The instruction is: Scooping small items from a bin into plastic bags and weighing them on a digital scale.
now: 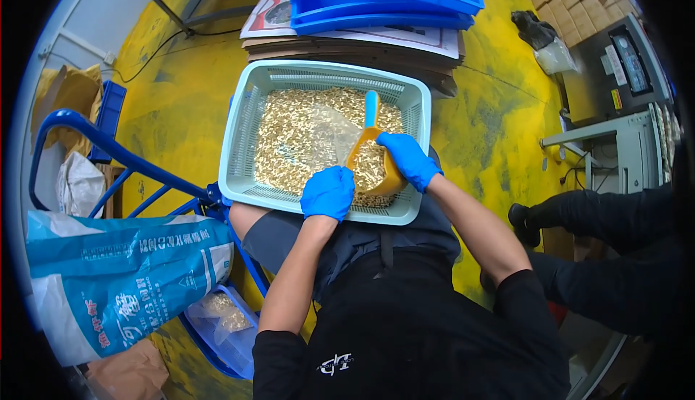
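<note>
Currently right hand is gripping orange scoop near basket's front edge, fingers wrapped; left hand is apparently pinching a clear bag open.

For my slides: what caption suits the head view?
Gloved right hand holds orange scoop over a grain-filled basket; left hand beside it.

Left hand: we see it gloved in blue, curled closed, at frame centre.
Right hand: gloved in blue, fingers clenched, just right of centre.
Forearms: bare, rising from our lower edge, converging.
</note>
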Available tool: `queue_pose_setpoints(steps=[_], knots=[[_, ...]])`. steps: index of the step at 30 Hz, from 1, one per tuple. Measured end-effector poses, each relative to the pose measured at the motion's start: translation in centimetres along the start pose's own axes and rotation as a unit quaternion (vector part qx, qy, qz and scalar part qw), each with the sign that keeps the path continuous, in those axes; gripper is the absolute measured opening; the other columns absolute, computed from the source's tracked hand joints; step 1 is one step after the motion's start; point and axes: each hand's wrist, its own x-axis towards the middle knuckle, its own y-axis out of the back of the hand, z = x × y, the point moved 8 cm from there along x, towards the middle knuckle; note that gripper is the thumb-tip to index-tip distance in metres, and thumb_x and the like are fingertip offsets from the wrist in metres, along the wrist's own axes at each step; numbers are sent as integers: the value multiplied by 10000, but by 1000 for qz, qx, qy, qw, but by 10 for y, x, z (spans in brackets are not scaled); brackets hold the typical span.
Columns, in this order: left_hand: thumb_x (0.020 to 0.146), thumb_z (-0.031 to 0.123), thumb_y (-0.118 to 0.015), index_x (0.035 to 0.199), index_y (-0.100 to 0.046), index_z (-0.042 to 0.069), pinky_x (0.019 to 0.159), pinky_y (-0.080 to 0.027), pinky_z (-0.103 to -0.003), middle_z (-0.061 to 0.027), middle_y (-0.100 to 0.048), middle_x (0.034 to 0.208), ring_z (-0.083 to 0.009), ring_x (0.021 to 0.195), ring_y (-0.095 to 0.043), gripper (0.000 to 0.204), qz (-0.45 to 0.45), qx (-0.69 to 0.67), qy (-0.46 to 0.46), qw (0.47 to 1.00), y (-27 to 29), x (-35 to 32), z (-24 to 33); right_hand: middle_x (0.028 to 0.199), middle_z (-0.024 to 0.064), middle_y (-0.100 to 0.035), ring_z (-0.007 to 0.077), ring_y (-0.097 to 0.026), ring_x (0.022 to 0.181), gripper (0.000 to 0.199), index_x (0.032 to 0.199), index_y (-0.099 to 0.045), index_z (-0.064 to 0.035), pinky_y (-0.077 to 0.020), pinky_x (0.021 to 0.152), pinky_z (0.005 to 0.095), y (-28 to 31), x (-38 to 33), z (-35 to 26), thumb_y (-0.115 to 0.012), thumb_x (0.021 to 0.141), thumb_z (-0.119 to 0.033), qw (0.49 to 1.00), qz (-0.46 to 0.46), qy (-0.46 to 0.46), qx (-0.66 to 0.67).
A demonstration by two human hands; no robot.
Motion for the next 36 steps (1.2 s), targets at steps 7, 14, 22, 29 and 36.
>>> queue_pose_setpoints(steps=[7, 14, 22, 29, 36], knots=[[879, 319, -364, 717, -603, 17, 632, -435, -481, -227, -588, 726, -408, 671, -564, 418, 76, 5, -10, 997, 5, 8, 7, 835, 223, -597, 380, -571, 748, 351, 933, -584, -53, -433, 665, 439, 10, 8, -40, -406, 861, -348, 974, -33, 72, -214], [832, 333, -451, 676, -569, -6, 564, -410, -457, -225, -560, 655, -380, 598, -556, 391, 126, -58, 4, 990, 11, 15, -4, 904, 259, -592, 419, -569, 815, 412, 986, -613, -192, -436, 734, 473, 6, 18, -37, -351, 854, -481, 971, -54, 82, -219], [796, 312, -447, 616, -593, -30, 541, -415, -449, -245, -541, 595, -365, 538, -557, 414, 69, -72, 43, 994, 4, 12, -5, 1008, 268, -589, 394, -566, 955, 740, 965, -647, -4, -426, 850, 411, 16, 19, -42, -426, 728, -670, 979, -82, -76, -173], [808, 306, -469, 583, -575, -34, 492, -415, -393, -182, -545, 525, -254, 475, -565, 421, 72, -181, 67, 978, 1, 5, 3, 1024, 256, -591, 379, -569, 963, 729, 995, -647, -25, -432, 849, 397, 31, 15, -70, -439, 719, -667, 965, -99, -75, -232], [801, 288, -491, 588, -606, -21, 492, -446, -342, -140, -587, 518, -201, 464, -576, 392, 75, -213, 81, 971, -11, 9, -11, 1013, 256, -594, 373, -580, 932, 727, 998, -646, -19, -437, 832, 393, 28, 14, -73, -446, 717, -659, 961, -103, -82, -244]])
